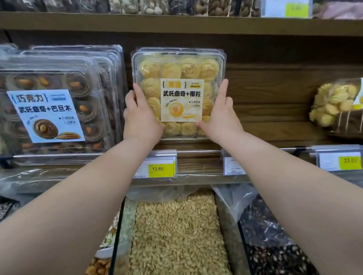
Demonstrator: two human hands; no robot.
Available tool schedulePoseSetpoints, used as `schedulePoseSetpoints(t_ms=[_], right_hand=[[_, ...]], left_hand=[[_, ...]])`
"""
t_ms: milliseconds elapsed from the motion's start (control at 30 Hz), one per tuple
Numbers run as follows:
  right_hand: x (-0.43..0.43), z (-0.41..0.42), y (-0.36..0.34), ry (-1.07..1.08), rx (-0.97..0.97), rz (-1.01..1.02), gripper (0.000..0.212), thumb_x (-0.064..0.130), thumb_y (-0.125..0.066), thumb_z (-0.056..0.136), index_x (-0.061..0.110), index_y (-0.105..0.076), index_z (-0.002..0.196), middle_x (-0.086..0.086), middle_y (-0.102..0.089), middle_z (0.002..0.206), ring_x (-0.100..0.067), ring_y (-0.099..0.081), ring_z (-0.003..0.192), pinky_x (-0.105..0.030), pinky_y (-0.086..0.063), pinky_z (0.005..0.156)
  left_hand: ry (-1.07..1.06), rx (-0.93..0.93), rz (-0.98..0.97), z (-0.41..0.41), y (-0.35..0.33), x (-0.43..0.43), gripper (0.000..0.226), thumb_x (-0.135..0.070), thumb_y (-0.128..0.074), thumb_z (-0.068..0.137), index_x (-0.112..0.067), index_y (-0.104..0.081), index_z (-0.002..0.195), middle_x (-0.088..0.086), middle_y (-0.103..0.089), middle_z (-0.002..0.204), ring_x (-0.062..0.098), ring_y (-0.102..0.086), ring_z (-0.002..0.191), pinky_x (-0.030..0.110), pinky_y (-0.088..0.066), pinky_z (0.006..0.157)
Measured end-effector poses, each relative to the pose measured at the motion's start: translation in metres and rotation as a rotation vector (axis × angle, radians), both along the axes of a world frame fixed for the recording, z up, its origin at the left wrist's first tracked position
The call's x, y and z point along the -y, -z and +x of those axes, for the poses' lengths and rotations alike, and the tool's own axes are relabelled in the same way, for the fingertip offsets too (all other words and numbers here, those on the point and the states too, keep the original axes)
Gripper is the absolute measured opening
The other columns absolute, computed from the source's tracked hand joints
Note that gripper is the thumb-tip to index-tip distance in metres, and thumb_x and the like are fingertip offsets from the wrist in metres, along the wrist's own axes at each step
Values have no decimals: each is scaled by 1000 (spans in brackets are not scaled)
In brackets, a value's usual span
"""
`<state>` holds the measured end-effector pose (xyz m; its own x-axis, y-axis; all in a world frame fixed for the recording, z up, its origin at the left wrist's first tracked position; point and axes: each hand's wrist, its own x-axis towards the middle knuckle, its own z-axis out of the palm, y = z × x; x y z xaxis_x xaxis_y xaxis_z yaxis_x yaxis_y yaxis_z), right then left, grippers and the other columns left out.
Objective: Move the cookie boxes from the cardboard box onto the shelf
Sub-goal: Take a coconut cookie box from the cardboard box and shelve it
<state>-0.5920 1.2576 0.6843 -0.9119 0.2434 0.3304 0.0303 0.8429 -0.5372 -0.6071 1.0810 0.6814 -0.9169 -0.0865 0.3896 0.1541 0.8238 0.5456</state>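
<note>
Between the two hands, straight ahead on the shelf (198,165), the cookie box (179,72) is held upright with its label outward. Its left edge is gripped by the left hand (141,121) and its right edge by the right hand (220,114), both equally near. Chocolate cookie boxes (50,108) stand just beside it on the left.

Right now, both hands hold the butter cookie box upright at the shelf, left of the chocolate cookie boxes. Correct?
Wrong side: the head view shows the butter cookie box right of the chocolate cookie boxes, not left. The left hand and right hand do hold it upright at the shelf.
</note>
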Motion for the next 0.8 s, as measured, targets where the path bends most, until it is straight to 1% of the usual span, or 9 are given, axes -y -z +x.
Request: schedulePoseSetpoints(t_ms=[100, 167, 233, 333, 400, 500, 633, 700, 800], right_hand=[[2, 14, -6, 26, 22, 27, 115, 31, -75, 80, 17, 15, 151, -12, -23, 146, -28, -31, 131, -41, -39, 101], [3, 32, -9, 41, -2, 51, 102, 32, -73, 81, 15, -1, 152, -12, -15, 151, -28, -18, 137, -41, -31, 109], [6, 58, -10, 17, -63, 69, 82, 31, -69, 84, 14, -22, 149, -12, -19, 150, -28, -19, 137, -39, -29, 110], [18, 106, -4, -60, -97, 79, 58, 30, -62, 88, 11, -43, 139, -11, -39, 139, -28, -32, 131, -34, -28, 108], [31, 142, 5, -126, -80, 64, 51, 31, -59, 90, 12, -47, 136, -7, -47, 135, -24, -38, 129, -34, -31, 107], [52, 197, 22, -237, -55, 48, 45, 31, -59, 91, 16, -52, 133, -3, -53, 133, -20, -44, 127, -32, -34, 105], [78, 263, 41, -332, -38, -28, 39, 28, -63, 89, 15, -59, 125, -2, -62, 120, -18, -56, 109, -29, -41, 94], [90, 293, 50, -398, -7, -59, 36, 29, -62, 90, 18, -59, 123, 1, -62, 116, -14, -57, 99, -30, -45, 90], [105, 337, 64, -491, 32, -93, 33, 31, -60, 91, 20, -59, 122, 5, -60, 112, -8, -54, 88, -27, -45, 80]], left_hand=[[60, 17, -12, 16, 0, 3, 100, -29, -70, 83, -12, -1, 153, 14, -2, 158, 36, -18, 142, 41, -21, 115], [119, -16, 1, 34, 1, 9, 88, -28, -66, 84, -13, -13, 153, 14, -13, 156, 35, -23, 141, 40, -23, 114], [190, -52, 19, 58, 2, 19, 77, -28, -65, 85, -14, -25, 149, 11, -31, 149, 31, -33, 136, 38, -29, 111], [266, -102, 52, 104, 6, 36, 61, -26, -65, 86, -14, -42, 141, 6, -50, 132, 22, -46, 123, 32, -36, 103], [309, -92, 101, 138, 14, 47, 54, -26, -66, 86, -16, -48, 136, 2, -56, 123, 17, -52, 112, 29, -41, 95], [317, -35, 172, 188, 27, 62, 51, -26, -69, 83, -22, -51, 131, -6, -59, 108, 12, -56, 94, 30, -48, 87], [247, 65, 239, 262, 37, 82, 40, -27, -70, 84, -23, -58, 122, -12, -63, 91, 10, -61, 82, 24, -49, 83], [201, 119, 271, 301, 41, 93, 29, -28, -70, 84, -26, -63, 112, -15, -63, 83, 7, -61, 76, 26, -51, 82], [119, 187, 307, 366, 51, 109, 20, -31, -68, 86, -30, -64, 105, -11, -64, 85, 3, -59, 74, 21, -49, 73]])
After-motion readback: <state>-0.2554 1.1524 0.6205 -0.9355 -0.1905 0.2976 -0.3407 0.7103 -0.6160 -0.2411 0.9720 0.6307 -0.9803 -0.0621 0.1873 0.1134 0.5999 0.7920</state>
